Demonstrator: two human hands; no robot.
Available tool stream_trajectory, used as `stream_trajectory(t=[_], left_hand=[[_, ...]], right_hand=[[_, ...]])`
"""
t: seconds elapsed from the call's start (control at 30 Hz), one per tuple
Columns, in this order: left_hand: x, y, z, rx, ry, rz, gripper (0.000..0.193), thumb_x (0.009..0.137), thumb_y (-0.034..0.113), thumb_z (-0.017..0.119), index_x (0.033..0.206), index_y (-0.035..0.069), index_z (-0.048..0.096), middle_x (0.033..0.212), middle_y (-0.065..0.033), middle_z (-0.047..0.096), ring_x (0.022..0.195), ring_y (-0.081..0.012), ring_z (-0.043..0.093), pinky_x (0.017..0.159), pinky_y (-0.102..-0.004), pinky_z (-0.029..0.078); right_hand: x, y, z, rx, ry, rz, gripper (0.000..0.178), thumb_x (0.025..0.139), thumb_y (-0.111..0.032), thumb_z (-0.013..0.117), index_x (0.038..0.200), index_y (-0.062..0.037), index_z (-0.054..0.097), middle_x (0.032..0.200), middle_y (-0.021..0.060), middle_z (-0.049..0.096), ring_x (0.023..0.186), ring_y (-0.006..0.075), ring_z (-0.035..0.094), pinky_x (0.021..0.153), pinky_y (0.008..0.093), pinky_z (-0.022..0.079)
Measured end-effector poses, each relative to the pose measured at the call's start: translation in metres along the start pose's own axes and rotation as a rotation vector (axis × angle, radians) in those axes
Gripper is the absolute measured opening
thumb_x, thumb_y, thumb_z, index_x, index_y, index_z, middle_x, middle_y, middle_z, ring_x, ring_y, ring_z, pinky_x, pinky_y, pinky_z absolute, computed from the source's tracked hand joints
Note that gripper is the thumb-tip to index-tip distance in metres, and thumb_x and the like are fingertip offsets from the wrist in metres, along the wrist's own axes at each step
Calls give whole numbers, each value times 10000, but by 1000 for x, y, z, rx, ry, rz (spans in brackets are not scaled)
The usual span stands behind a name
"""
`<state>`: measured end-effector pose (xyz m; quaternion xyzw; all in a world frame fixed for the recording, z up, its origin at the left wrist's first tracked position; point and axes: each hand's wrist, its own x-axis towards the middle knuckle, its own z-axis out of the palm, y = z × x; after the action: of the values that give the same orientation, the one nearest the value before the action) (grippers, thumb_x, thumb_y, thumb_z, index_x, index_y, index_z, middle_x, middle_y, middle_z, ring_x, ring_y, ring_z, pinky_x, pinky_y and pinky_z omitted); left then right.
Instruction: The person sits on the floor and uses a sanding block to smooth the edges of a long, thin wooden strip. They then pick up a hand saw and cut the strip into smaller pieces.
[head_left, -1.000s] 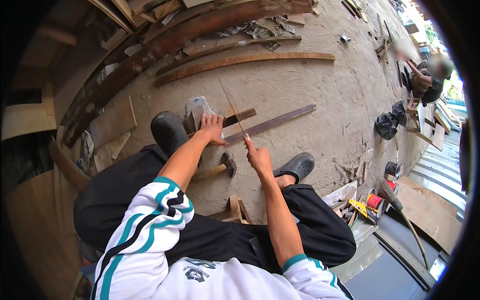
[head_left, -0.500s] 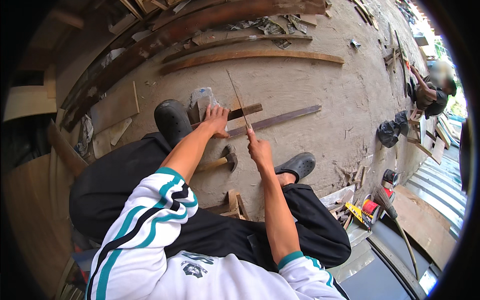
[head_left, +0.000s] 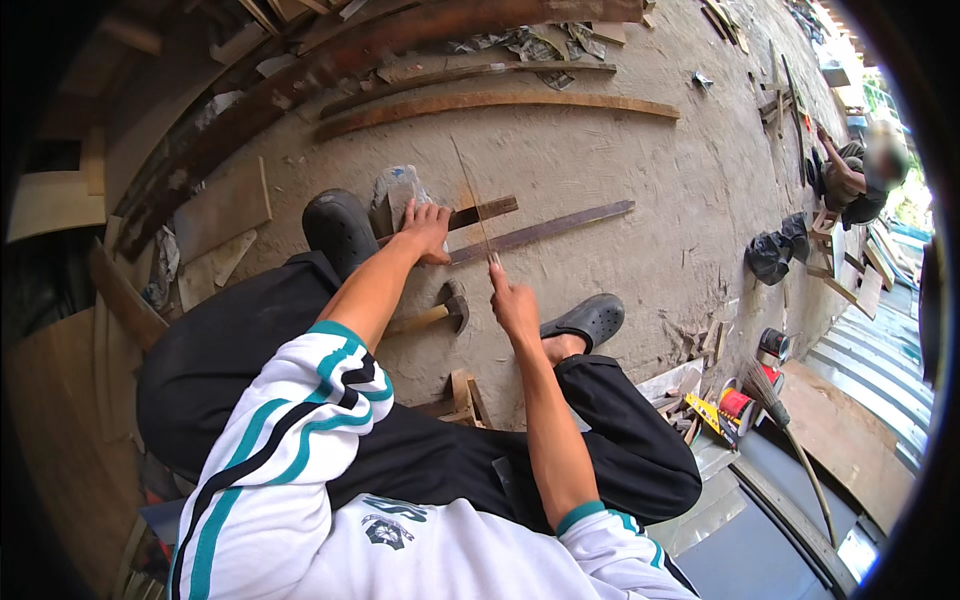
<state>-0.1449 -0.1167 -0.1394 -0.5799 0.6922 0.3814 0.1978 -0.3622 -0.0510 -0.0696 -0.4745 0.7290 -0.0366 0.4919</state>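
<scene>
My left hand [head_left: 427,232] presses down over a short dark wooden strip [head_left: 490,210] and pins it against a greyish block [head_left: 400,186]. Its fingers bend over the wood. My right hand [head_left: 515,308] is closed around the handle end of a handsaw [head_left: 470,185], whose thin blade is seen nearly edge-on. The blade crosses the short strip just right of my left hand. A longer dark strip [head_left: 560,230] lies on the ground beneath the saw, near its handle. Closer to me rests a hammer [head_left: 455,310] with a wooden handle.
Long boards [head_left: 500,100] lie beyond my hands. My clogs [head_left: 338,235] flank the work. To the right are a black plastic bag [head_left: 770,260], a broom [head_left: 770,395], a red can [head_left: 737,405] and a yellow-handled saw [head_left: 710,415]. A person [head_left: 850,180] sits farther off.
My right hand and the saw have drawn back slightly toward me. My left hand stays on the short strip. The whole view has shifted a little.
</scene>
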Motion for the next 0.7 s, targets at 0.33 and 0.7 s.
stream_trajectory(t=[0.33,0.7], left_hand=[[5,0,-1,40,45,-3,1139,662,459,794,1500,-4,177,1527,-269,243,1465,-432,145,1170,-625,39],[-3,1,3,40,22,-22,1145,681,467,791,1509,10,145,1540,-265,214,1469,-437,115,1176,-611,33]], right_hand=[[-5,6,-3,19,23,47,811,905,-697,490,515,13,531,473,72,477,443,206,481,478,392,383],[-68,45,-48,3,-3,21,803,892,-700,518,520,11,557,489,72,502,458,177,495,491,352,396]])
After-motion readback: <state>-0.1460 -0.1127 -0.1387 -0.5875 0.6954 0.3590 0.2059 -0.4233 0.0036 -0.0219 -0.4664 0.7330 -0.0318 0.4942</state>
